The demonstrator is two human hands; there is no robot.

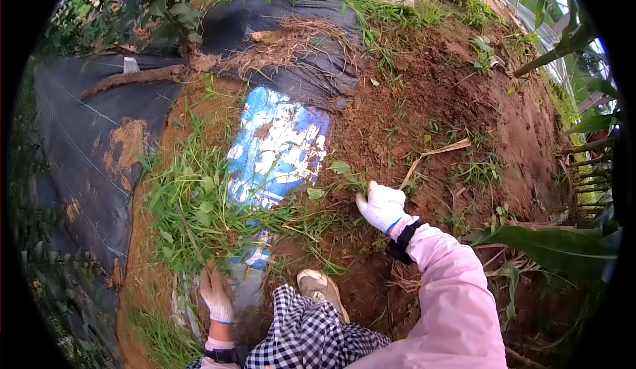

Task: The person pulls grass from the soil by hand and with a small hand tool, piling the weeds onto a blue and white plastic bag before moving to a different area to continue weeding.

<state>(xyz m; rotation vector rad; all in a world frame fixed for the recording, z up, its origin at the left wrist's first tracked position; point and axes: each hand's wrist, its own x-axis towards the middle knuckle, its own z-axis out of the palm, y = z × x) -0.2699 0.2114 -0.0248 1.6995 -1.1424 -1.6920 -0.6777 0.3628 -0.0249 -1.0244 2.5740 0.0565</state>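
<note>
My right hand (383, 206), in a white glove with a blue cuff edge, is closed low over the soil. Its fingertips pinch a small leafy weed (340, 169) that trails to the left. My left hand (215, 293), also gloved, is low at the left with its fingers curled round the lower end of a thin brown stick (188, 228). That stick slants up into a heap of green weeds (192, 193). Between the hands lies a blue and white plastic sheet (281, 147) smeared with mud, partly covered by the weeds.
Black plastic mulch (83, 137) covers the ground on the left, with a branch (136, 79) across it. Dry grass (291, 48) lies on the far sheet. Bare soil (457, 97) with scattered weeds stretches right, toward corn leaves (550, 246). My shoe (321, 288) stands near the blue sheet.
</note>
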